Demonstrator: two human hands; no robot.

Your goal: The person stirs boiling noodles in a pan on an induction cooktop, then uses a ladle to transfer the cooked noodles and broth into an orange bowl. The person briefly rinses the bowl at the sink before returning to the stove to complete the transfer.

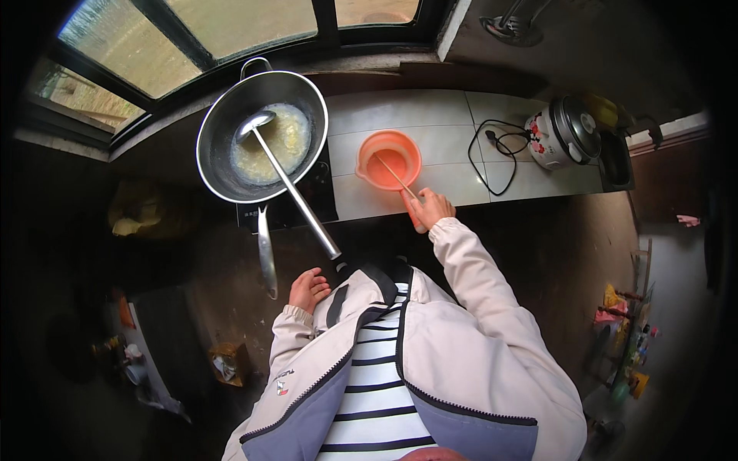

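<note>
My right hand [433, 208] is at the handle of an orange plastic dipper [410, 148], over the counter's front edge. A wooden chopstick or pair of chopsticks [392, 172] leans inside the dipper, its upper end at my fingertips. Low by my jacket, my left hand [309, 290] hangs with loosely curled fingers and holds nothing. Beyond it, a deep dark wok [216, 144] contains pale liquid with yellowish bits [277, 147]. A steel ladle [294, 193] rests in the wok, its bowl in the liquid and its long handle pointing towards me.
Under the wok sits a black cooktop [320, 196] on the white tiled counter [398, 109]. The wok's long handle [266, 253] juts past the front edge. A flowered rice cooker [553, 135] and its black cord [490, 184] occupy the right. A window [242, 29] is behind.
</note>
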